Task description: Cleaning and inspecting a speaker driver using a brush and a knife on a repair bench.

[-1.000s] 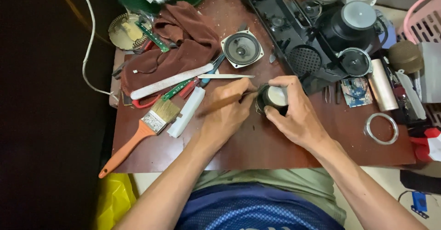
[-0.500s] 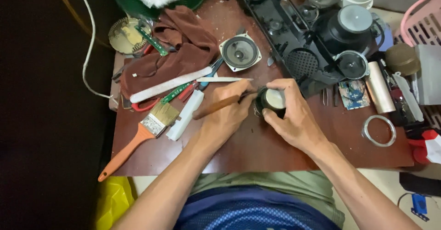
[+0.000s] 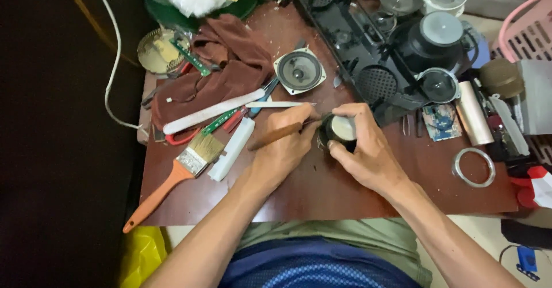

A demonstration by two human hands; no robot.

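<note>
While my right hand wraps its fingers shut around a small round speaker part on the brown table, my left hand is pinched closed on a wooden-handled tool whose tip meets that part. Just beyond the left knuckles lie a thin blade and a white strip. Farther left of the grip rests an orange-handled paintbrush. Above it sits a square speaker; well right, a metal ring.
</note>
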